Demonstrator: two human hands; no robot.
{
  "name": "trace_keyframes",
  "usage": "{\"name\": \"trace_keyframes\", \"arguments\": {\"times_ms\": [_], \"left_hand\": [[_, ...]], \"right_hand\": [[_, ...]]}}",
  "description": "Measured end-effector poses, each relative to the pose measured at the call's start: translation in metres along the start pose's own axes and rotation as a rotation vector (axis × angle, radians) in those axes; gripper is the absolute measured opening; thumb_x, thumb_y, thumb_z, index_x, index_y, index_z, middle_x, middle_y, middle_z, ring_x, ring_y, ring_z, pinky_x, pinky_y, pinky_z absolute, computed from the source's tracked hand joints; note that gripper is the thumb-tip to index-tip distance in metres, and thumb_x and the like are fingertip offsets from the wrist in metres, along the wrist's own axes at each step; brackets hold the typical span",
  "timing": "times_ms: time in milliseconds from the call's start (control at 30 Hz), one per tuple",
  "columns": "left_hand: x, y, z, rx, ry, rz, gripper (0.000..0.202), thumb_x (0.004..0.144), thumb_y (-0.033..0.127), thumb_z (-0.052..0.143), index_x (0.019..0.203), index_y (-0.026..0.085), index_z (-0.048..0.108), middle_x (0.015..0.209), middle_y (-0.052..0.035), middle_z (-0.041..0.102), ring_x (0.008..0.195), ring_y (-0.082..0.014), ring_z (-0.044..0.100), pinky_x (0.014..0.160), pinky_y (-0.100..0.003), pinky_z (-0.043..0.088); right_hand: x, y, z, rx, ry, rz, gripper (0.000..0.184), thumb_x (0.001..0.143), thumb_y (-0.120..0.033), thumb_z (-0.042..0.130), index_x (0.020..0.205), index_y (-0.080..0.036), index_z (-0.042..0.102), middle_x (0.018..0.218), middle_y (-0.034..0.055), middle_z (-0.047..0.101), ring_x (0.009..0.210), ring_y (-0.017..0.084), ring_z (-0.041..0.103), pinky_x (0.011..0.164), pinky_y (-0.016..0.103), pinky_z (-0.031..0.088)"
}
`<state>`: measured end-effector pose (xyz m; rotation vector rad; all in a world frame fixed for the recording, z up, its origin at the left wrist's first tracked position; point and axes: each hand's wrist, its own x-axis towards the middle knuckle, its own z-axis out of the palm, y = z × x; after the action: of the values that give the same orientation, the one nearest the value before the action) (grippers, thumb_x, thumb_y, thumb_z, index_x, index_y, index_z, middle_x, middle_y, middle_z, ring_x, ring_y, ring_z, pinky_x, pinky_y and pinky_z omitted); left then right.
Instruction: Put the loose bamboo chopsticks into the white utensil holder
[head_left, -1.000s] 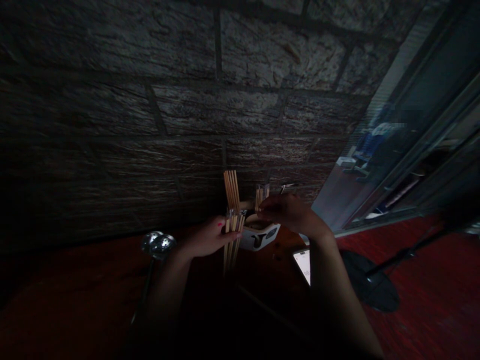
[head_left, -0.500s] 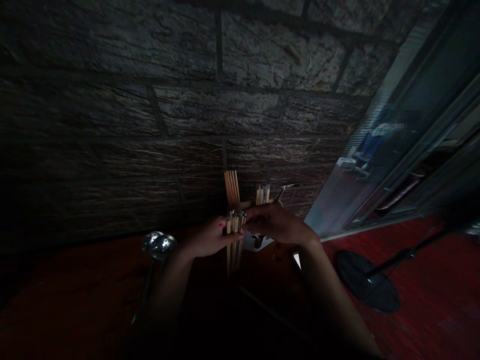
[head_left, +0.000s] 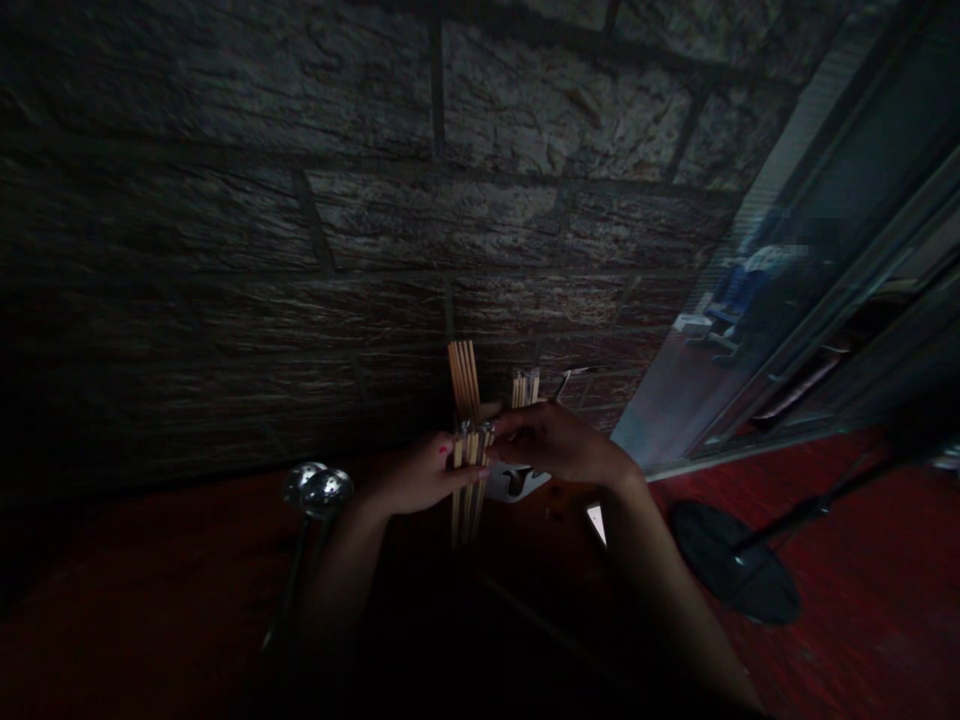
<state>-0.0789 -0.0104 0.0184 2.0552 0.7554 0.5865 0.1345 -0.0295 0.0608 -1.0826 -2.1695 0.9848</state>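
Note:
My left hand [head_left: 416, 478] is wrapped round a bundle of pale chopsticks [head_left: 470, 450], its thumb lying across the front. The chopsticks stand roughly upright, with shiny tips at the top and their lower parts below the hand. At the upper right side of the bundle, my right hand [head_left: 559, 440] has its fingers bent in and touching the tips; it seems to pinch one, though the dim light hides which. Just behind stand darker wooden chopsticks [head_left: 463, 372] and another pale bunch [head_left: 527, 386]. Partly under my right hand is a white container [head_left: 510, 490] with a dark mark.
Two metal slotted ladles [head_left: 328, 492] lie left of my left forearm. A lit phone-like screen [head_left: 596, 524] is beside my right forearm. The stone wall [head_left: 495, 230] rises behind. On the red floor at right is a round black stand base [head_left: 735, 560], near a glass door [head_left: 757, 290].
My right hand has shifted very slightly upward at the chopstick tips. My left hand and the bundle stay almost still.

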Motion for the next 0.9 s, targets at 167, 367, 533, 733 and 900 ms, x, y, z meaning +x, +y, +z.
{"name": "trace_keyframes", "arguments": {"times_ms": [167, 367, 533, 733, 900], "left_hand": [[0.000, 0.003, 0.000, -0.026, -0.007, -0.049, 0.024, 0.086, 0.032, 0.059, 0.102, 0.016, 0.068, 0.103, -0.0064, 0.073, 0.097, -0.0218, 0.066, 0.088, -0.034, 0.049], [-0.001, 0.002, 0.000, 0.003, 0.004, -0.065, 0.023, 0.085, 0.032, 0.059, 0.099, 0.016, 0.069, 0.099, -0.0059, 0.073, 0.093, -0.0213, 0.066, 0.086, -0.033, 0.050], [-0.001, 0.002, 0.000, 0.006, -0.002, -0.075, 0.023, 0.085, 0.033, 0.059, 0.098, 0.016, 0.068, 0.099, -0.0063, 0.073, 0.092, -0.0208, 0.066, 0.084, -0.033, 0.050], [-0.001, 0.002, 0.000, 0.008, -0.001, -0.079, 0.024, 0.085, 0.033, 0.059, 0.098, 0.016, 0.068, 0.099, -0.0067, 0.073, 0.092, -0.0214, 0.066, 0.086, -0.035, 0.050], [-0.001, 0.000, 0.000, 0.011, -0.005, -0.050, 0.022, 0.086, 0.032, 0.059, 0.099, 0.017, 0.069, 0.099, -0.0055, 0.073, 0.093, -0.0210, 0.066, 0.086, -0.035, 0.050]], "right_hand": [[-0.006, 0.008, -0.020, -0.171, 0.286, 0.166, 0.024, 0.086, -0.036, 0.057, 0.087, -0.017, 0.070, 0.074, 0.0032, 0.072, 0.065, 0.013, 0.066, 0.060, 0.022, 0.047], [0.002, 0.018, -0.024, -0.459, 0.424, 0.439, 0.028, 0.086, -0.037, 0.055, 0.075, -0.017, 0.071, 0.061, 0.0070, 0.071, 0.065, 0.020, 0.070, 0.059, 0.024, 0.045], [0.007, 0.035, -0.023, -0.377, 0.353, 0.384, 0.022, 0.086, -0.030, 0.057, 0.100, -0.017, 0.067, 0.071, 0.0058, 0.075, 0.064, 0.017, 0.071, 0.059, 0.021, 0.047], [0.008, 0.045, -0.025, -0.365, 0.330, 0.343, 0.017, 0.086, -0.026, 0.054, 0.092, -0.018, 0.068, 0.077, 0.0056, 0.075, 0.067, 0.016, 0.071, 0.056, 0.020, 0.046], [0.006, 0.042, -0.027, -0.376, 0.318, 0.332, 0.020, 0.087, -0.027, 0.053, 0.090, -0.018, 0.071, 0.075, 0.0055, 0.075, 0.067, 0.016, 0.071, 0.058, 0.020, 0.047]]}}
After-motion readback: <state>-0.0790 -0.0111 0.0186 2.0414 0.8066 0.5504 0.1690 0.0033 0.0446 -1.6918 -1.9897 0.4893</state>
